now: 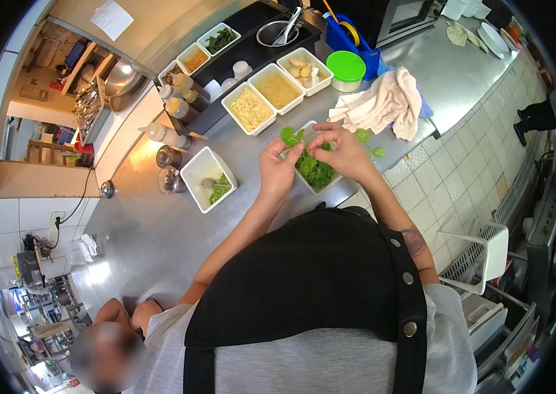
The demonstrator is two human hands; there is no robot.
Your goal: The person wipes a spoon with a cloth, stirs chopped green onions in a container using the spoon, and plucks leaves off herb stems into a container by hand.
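Note:
Both hands are over a white container (pixel 331 186) of green leafy herbs (pixel 316 169) near the counter edge. Between the thumb and fingers of my left hand (pixel 279 166) is a herb sprig (pixel 289 136), its leaves showing above the fingertips. My right hand (pixel 342 152) is close beside it, thumb and fingers pinched together. Whatever that pinch holds is too small to make out. More green leaves (pixel 364 135) show just right of my right hand, by the counter edge. The hands partly hide the container.
Left of my hands stands a white container (pixel 207 178) with chopped greens. Behind are tubs of pale chopped food (pixel 249 109), noodles (pixel 277 90) and peeled pieces (pixel 304 71). A green-lidded tub (pixel 345 67) and towel (pixel 383 102) lie right. Another person (pixel 117 328) is at lower left.

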